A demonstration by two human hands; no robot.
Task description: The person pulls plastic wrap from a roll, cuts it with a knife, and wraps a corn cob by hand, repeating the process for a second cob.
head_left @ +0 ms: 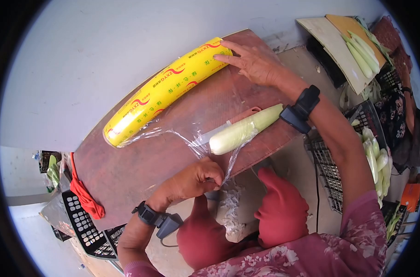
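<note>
A long yellow roll of cling film point(166, 90) lies across a reddish-brown board point(136, 161). My right hand point(251, 60) rests flat on the roll's right end. A clear sheet of film point(196, 115) is drawn from the roll over the board. On it lies a pale green vegetable point(244, 130), with a knife point(223, 127) beside it under the film. My left hand point(196, 177) pinches the near edge of the film at the board's front edge.
A red cloth point(85, 196) hangs off the board's left corner. Black crates point(87, 226) stand at lower left. At right, crates hold more pale green vegetables point(376, 159), and a board with several more point(357, 48) sits at upper right. A white wall is behind.
</note>
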